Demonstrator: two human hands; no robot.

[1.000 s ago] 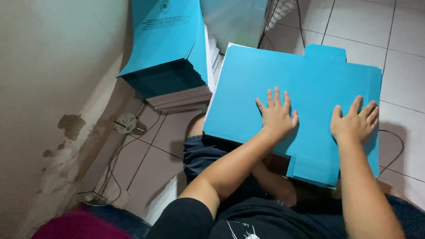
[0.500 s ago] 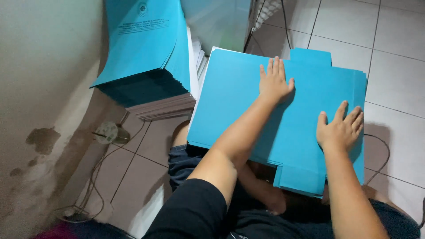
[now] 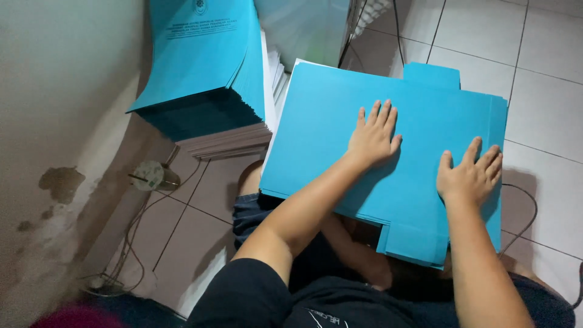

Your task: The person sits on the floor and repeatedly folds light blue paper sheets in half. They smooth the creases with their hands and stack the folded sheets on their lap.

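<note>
Blue card folder [image 3: 340, 140] lies across the lap; left hand [image 3: 373, 136] and right hand [image 3: 467, 176] press flat on it, fingers spread, seemingly pinning it steady. Folder stack [image 3: 200, 73] beyond fingertips.

I'm seeing the blue folder stack [image 3: 200, 67] running off the top edge; the folder [image 3: 340, 121] is hiding my lap.

Tiled floor [image 3: 546, 115] under blue folder stack [image 3: 206, 79]

Folder stack [image 3: 340, 121] on lap; printed sheet pile [image 3: 206, 61] at ten o'clock; wall socket [image 3: 147, 176] at eight.
</note>
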